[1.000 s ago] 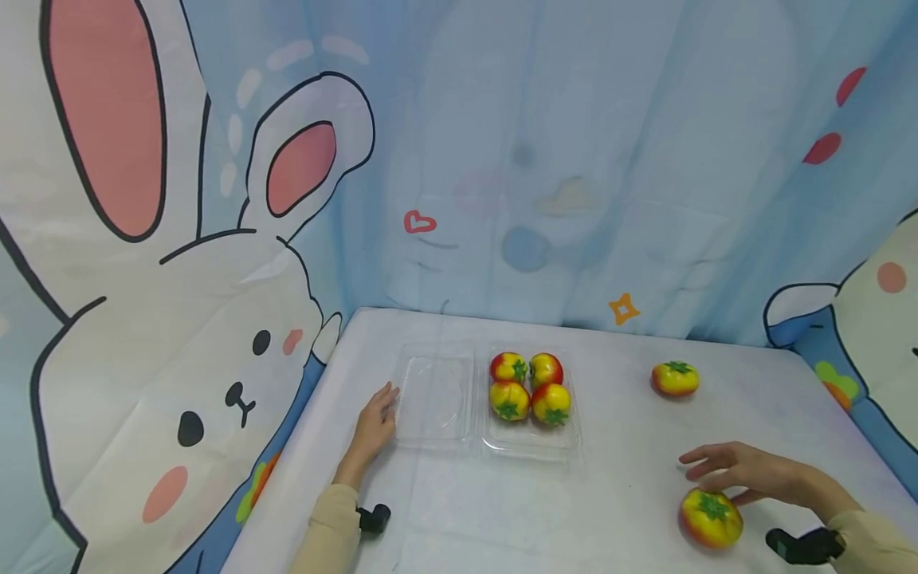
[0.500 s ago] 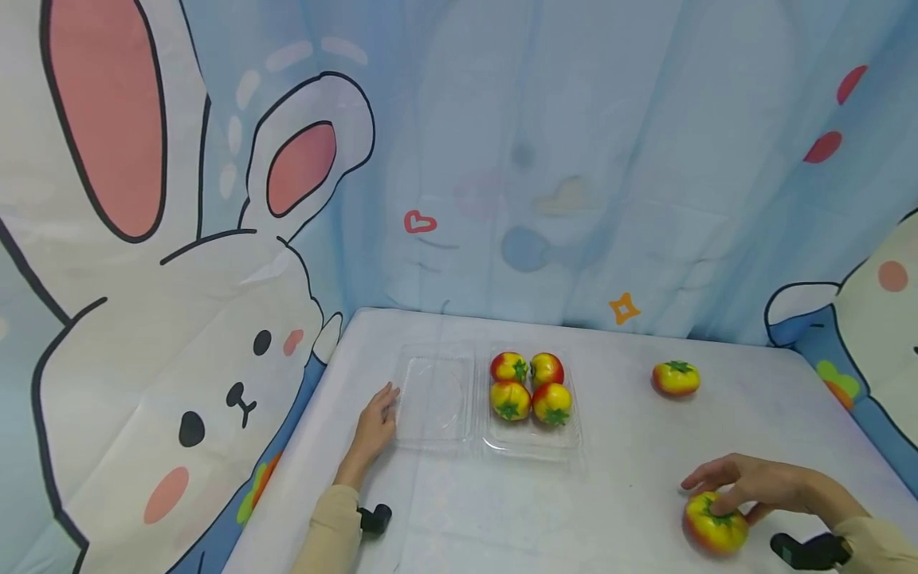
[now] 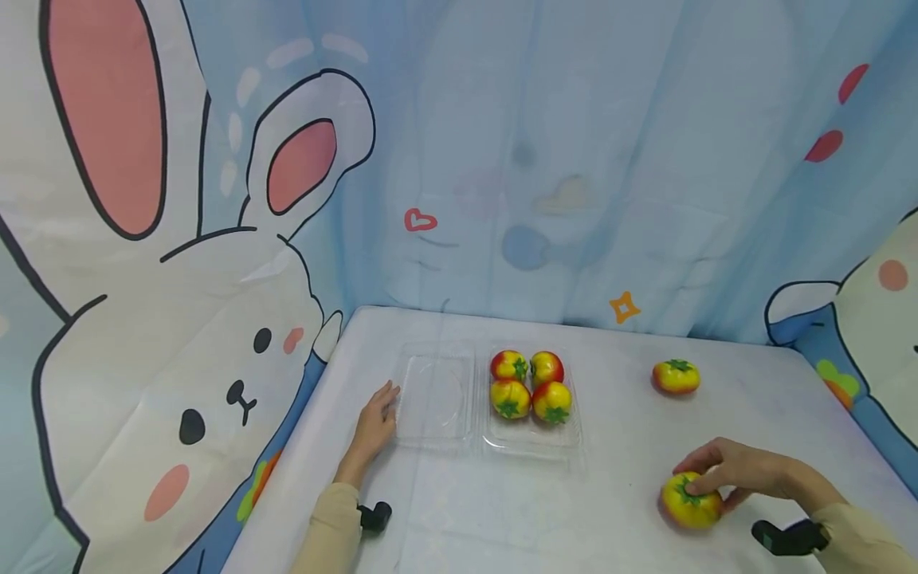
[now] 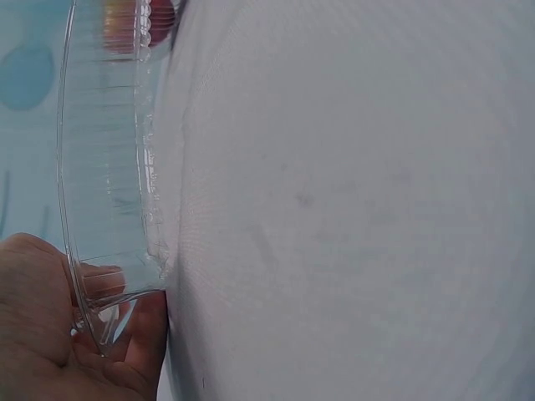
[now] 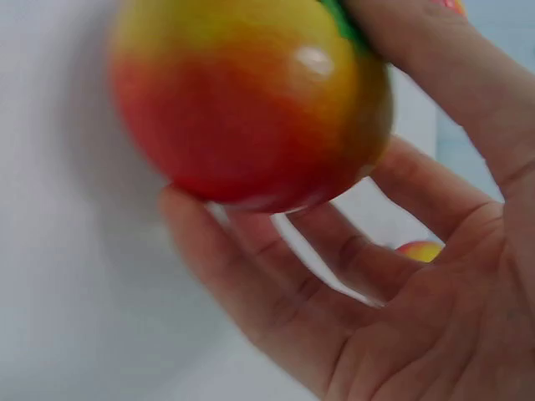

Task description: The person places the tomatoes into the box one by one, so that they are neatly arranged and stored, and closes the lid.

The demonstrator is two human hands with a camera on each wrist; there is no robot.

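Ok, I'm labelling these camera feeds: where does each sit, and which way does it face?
Head: worn on the head, facing forward and down at the white table and cartoon backdrop; left grip, right grip and sleeves show.
Left wrist: on that wrist, picture turned sideways, facing the clear container and table; part of the left grip shows.
Right wrist: on that wrist, close on a red-and-yellow fruit; much of the right grip shows.
Shared: head and right wrist both show that held fruit.

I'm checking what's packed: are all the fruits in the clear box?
No: four fruits sit in the box, but the right hand grips a fifth and a sixth lies on the table.
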